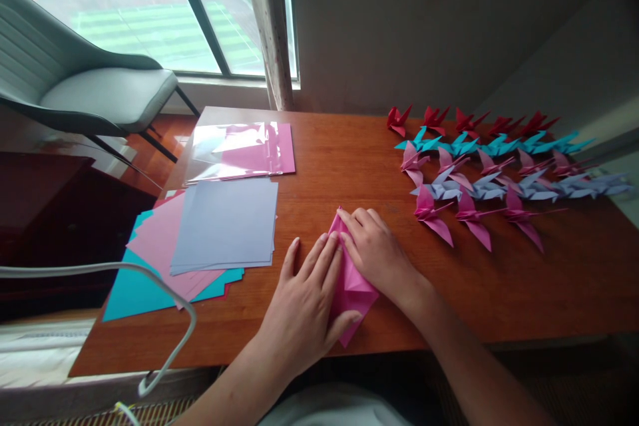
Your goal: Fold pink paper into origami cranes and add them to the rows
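Note:
A bright pink sheet of origami paper [357, 281], folded into a narrow pointed shape, lies on the table close to me. My left hand [312, 289] rests flat across its left side, fingers stretched out and the thumb over the lower part. At the upper tip, my right hand [377, 249] presses on the paper with its fingers bent and close together. Part of the fold is hidden under both hands. Right of my hands stand bright pink paper cranes [472, 216], the nearest row of several.
Rows of lilac [492, 188], light pink [412, 163], turquoise [462, 144] and red paper cranes [398, 121] stand at the back right. Loose paper sheets [227, 226] and a clear plastic packet [234, 150] lie left. A white cable [164, 283] crosses the table's left edge.

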Demonstrator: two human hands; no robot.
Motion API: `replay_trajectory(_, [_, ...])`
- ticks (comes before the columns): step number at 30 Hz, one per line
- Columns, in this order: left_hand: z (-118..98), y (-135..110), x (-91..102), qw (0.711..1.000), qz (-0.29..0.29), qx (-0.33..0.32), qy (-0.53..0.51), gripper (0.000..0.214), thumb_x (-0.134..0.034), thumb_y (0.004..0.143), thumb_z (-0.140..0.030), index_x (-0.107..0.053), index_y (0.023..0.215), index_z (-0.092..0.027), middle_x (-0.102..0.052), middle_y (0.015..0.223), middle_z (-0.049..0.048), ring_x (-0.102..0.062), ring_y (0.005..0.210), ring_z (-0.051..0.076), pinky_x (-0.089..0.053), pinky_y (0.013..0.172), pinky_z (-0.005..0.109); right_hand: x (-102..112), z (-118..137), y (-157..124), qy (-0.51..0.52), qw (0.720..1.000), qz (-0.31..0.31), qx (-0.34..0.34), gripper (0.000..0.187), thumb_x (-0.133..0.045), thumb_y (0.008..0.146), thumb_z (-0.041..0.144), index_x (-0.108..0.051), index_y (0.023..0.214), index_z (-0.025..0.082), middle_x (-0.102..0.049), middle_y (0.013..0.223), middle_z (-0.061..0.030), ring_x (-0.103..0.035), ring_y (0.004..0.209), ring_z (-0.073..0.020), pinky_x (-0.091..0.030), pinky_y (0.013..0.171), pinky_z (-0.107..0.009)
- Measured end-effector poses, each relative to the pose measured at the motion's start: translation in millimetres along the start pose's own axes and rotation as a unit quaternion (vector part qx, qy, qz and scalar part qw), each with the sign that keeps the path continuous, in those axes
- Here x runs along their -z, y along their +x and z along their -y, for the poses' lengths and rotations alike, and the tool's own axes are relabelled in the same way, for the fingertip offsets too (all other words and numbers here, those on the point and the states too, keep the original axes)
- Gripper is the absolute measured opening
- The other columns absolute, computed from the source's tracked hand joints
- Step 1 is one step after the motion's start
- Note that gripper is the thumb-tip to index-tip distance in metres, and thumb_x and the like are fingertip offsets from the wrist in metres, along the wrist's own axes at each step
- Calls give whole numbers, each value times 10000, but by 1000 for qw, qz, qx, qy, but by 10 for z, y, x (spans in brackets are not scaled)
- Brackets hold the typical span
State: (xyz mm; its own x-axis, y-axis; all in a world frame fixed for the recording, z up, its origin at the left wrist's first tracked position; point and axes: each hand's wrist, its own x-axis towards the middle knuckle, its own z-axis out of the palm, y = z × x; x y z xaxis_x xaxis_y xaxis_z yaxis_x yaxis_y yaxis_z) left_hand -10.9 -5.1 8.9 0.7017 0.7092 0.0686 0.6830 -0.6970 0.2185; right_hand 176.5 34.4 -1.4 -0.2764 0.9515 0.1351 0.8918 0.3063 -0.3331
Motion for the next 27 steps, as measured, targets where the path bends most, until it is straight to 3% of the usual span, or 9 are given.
replay_trajectory(15, [3,8,-5,1000,-3,-3,8,836,-401,954,-667,-334,1561,-96,-299,1643,144,-258,1524,316,-49,1254,505,15,25,9,-10,1000,16,-6,455,-469,988,200,-525,1421,74,-644,1052,-151,-543,991,-297,-509,925,-458])
replay_trajectory(27, [3,-2,-21,1000,5,0,3,830,-390,964,-660,-303,1574,-103,-251,1660,131,-212,1540,309,28,1253,506,50,90,44,-51,998,42,-20,459,-480,985,196,-528,1420,58,-649,1092,-159,-542,1009,-301,-495,948,-447])
